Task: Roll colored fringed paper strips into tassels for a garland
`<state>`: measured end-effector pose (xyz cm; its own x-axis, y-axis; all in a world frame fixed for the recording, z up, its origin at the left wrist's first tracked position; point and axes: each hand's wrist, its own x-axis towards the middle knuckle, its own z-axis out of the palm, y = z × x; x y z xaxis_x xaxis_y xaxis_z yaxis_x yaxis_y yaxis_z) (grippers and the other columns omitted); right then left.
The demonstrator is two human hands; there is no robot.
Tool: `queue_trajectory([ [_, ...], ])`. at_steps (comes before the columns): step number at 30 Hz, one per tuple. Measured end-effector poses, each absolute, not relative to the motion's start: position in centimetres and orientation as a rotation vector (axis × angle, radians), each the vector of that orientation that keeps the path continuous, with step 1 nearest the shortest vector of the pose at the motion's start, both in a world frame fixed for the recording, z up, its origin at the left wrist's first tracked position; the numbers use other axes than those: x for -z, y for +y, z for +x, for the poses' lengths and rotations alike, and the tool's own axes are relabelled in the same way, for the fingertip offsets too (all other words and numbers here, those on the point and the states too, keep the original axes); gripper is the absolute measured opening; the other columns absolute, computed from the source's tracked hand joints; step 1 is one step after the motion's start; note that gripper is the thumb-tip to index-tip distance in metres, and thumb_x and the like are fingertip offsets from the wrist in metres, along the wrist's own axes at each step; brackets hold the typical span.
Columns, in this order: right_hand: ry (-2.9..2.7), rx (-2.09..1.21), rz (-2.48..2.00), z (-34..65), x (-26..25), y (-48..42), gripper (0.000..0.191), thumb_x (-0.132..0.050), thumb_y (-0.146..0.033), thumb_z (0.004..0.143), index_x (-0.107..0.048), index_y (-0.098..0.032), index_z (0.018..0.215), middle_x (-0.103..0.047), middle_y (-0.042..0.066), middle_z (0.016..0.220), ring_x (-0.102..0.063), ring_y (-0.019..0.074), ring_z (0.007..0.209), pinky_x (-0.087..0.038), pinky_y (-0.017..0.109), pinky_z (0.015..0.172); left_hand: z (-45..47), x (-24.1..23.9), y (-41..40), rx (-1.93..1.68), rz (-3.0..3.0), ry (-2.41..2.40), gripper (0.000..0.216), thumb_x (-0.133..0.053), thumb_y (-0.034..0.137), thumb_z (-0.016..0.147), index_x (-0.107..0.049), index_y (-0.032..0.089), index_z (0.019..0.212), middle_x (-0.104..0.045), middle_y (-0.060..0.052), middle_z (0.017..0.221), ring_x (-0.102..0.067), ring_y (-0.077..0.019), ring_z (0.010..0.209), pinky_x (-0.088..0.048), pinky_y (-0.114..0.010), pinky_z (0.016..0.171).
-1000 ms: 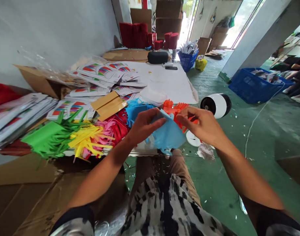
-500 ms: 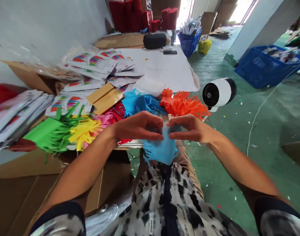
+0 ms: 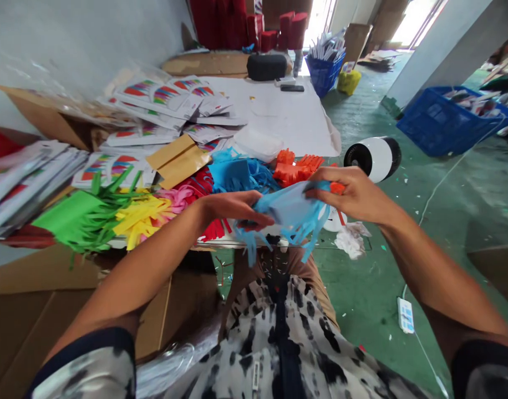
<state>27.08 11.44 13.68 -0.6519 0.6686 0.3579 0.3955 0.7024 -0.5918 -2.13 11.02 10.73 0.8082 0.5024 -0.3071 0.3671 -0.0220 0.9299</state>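
Between my hands, above the table's front edge, hangs a light blue fringed paper piece [image 3: 293,206], its cut strips dangling and partly blurred. My left hand [image 3: 241,209] is closed on its left end. At the right end, my right hand [image 3: 345,188] pinches the same piece between thumb and fingers. Just behind lie more blue fringed paper [image 3: 237,174] and orange fringed paper [image 3: 293,168]. Left of my hands are dark red fringed paper [image 3: 199,185], pink fringed paper [image 3: 177,198], yellow fringed paper [image 3: 143,217] and green fringed paper [image 3: 77,216].
Printed packets [image 3: 158,100] pile up at the back left, near a brown envelope [image 3: 177,160]. A black case [image 3: 266,66] and a phone [image 3: 292,88] lie farther back. Right of the table are a white fan [image 3: 374,158], a blue crate [image 3: 441,122] and a power strip [image 3: 405,315].
My hands have moved apart, the right one up and rightward. The blue fringed piece has risen from near my lap and now stretches sideways between them.
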Motion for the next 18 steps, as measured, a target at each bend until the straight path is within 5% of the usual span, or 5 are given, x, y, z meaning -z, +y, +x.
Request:
queue_trajectory([
  [4,-2.368,-0.191,-0.687,27.8,-16.2,9.9,0.02,-0.055,-0.037,0.104,-0.075,-0.035,0.106,-0.079,0.0,0.1,-0.072,0.022,0.094,-0.052,0.046,0.092,-3.3,-14.2,10.4,-0.42,2.023,0.988,0.013,-0.077,0.029,0.082,-0.08,0.02,0.092,-0.072,-0.002,0.071,-0.065,-0.0152,0.058,-0.05,-0.024,0.051],
  [10,-2.461,0.256,-0.509,25.9,-12.0,5.7,0.026,-0.059,-0.019,0.104,-0.071,-0.035,0.12,-0.081,-0.004,0.11,-0.071,0.0176,0.099,-0.045,0.045,0.106,-6.5,-13.1,6.8,-0.479,2.594,1.56,0.05,-0.064,0.013,0.082,-0.074,0.026,0.129,-0.079,-0.006,0.114,-0.074,-0.0285,0.104,-0.06,-0.042,0.09],
  [15,-2.493,0.292,-0.661,23.9,-1.6,4.6,0.031,-0.058,-0.01,0.102,-0.07,-0.023,0.128,-0.082,0.001,0.111,-0.069,0.0192,0.099,-0.043,0.045,0.105,-6.7,-6.5,2.9,-0.3,2.723,1.546,0.077,-0.075,0.022,0.084,-0.05,0.015,0.157,-0.055,-0.018,0.158,-0.052,-0.038,0.146,-0.048,-0.056,0.117],
  [18,-2.504,0.216,-0.744,23.6,2.1,4.0,0.028,-0.059,-0.014,0.103,-0.072,-0.022,0.126,-0.082,0.002,0.111,-0.068,0.0205,0.099,-0.042,0.044,0.104,-4.0,-2.7,0.5,-0.339,2.805,1.461,0.085,-0.081,0.04,0.086,-0.046,0.02,0.16,-0.041,-0.015,0.169,-0.035,-0.04,0.158,-0.037,-0.061,0.124],
])
